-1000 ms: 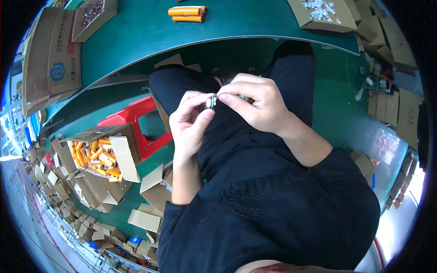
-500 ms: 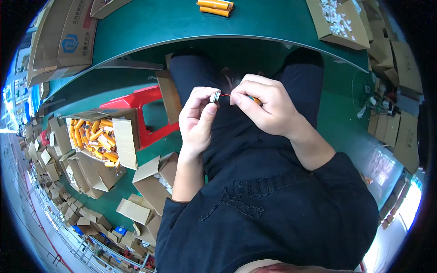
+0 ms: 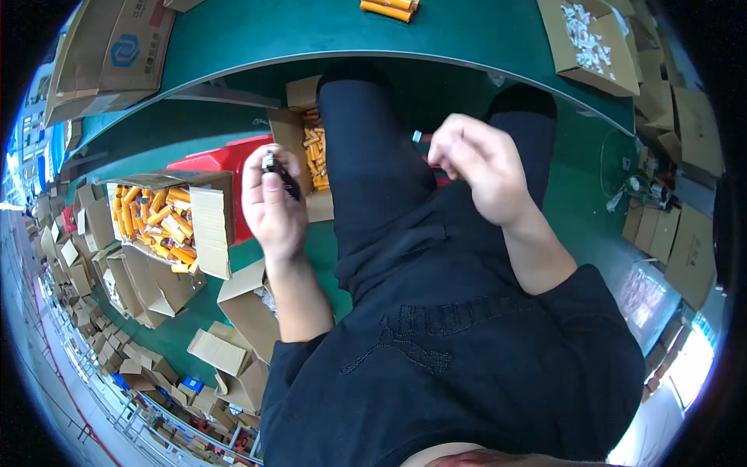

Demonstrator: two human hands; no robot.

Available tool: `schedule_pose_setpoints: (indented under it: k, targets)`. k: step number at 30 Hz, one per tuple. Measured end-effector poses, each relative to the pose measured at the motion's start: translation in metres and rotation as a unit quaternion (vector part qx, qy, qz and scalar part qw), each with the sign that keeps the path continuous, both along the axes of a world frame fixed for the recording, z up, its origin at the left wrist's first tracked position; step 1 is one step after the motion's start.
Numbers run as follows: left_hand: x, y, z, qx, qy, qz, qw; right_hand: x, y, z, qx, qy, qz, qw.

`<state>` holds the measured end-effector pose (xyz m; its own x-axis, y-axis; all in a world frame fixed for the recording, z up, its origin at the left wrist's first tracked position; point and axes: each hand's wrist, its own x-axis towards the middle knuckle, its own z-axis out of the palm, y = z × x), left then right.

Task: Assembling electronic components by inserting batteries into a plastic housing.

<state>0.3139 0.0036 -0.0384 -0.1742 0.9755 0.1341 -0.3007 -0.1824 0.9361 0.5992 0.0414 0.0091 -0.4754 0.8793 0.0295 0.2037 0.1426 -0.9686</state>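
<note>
My left hand (image 3: 274, 204) is closed, held up over the floor near the left knee. Between its thumb and fingers is a small black object (image 3: 289, 184) with a pale, shiny end; its exact kind is unclear. My right hand (image 3: 481, 165) is raised over the lap, slightly blurred, its fingertips pinched together. From them a thin red wire sticks out to the left, ending in a small white plug (image 3: 418, 136). Whatever else lies in the right palm is hidden by the fingers. The two hands are well apart.
On the green table (image 3: 296, 31) lie orange cylinders (image 3: 387, 9) and a carton of white bits (image 3: 589, 74). Left stands an open carton (image 3: 210, 229) full of orange cylinders, by a red stool (image 3: 243, 159). Another carton (image 3: 320, 206) of orange cylinders stands beside my left leg.
My hands have separated: the left moved left with a black object now showing in it, the right slightly right. The wire's white plug, earlier at my left fingers, now hangs free of them.
</note>
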Motion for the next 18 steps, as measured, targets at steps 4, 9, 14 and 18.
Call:
schedule_pose_setpoints:
  k: [4, 9, 14, 18]
  targets:
    - [-0.025, -0.001, 0.002, -0.006, -0.044, 0.067, 0.997, -0.027, 0.011, -0.035, -0.495, 0.472, -0.067, 0.727]
    - [-0.029, -0.008, -0.002, -0.005, -0.071, 0.094, 0.993, -0.085, 0.003, -0.023, -0.538, 0.385, -0.122, 0.740]
    - [-0.033, -0.014, -0.004, -0.012, -0.090, 0.105, 0.990, -0.112, 0.001, -0.047, -0.478, 0.341, -0.135, 0.798]
    - [-0.032, -0.017, -0.003, -0.024, -0.070, 0.122, 0.990, -0.091, 0.015, -0.040, -0.363, 0.264, -0.042, 0.893]
